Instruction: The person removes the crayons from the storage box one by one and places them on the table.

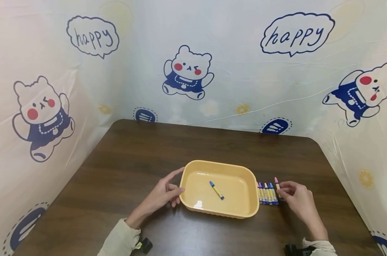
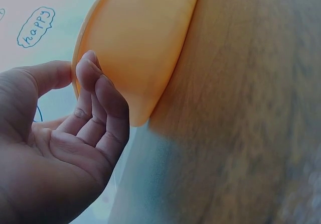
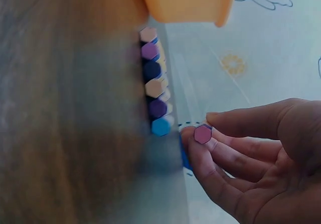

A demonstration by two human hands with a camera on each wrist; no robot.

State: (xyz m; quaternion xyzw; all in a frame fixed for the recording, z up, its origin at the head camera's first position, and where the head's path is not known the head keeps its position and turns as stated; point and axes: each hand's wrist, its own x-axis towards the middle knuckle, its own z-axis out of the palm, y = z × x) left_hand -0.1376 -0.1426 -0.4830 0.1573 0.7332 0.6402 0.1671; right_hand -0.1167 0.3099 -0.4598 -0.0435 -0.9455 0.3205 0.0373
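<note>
A shallow yellow plastic basin [image 1: 219, 209] stands on the table, with one blue crayon [image 1: 216, 190] lying inside. My left hand [image 1: 162, 195] holds the basin's left end, thumb on the rim and index finger stretched along the corner. In the left wrist view, other fingers of that hand [image 2: 85, 138] curl beside the outer wall. Between thumb and fingertips, my right hand [image 1: 300, 201] pinches a pink crayon [image 1: 277, 183], whose hexagonal end [image 3: 203, 133] faces the right wrist camera. Left of that hand lies a row of several crayons [image 1: 267, 193], side by side against the basin's right end.
The dark brown wooden table [image 1: 142, 149] has rounded far corners. A pale printed curtain [image 1: 193, 28] with cartoon bears hangs behind it and along both sides.
</note>
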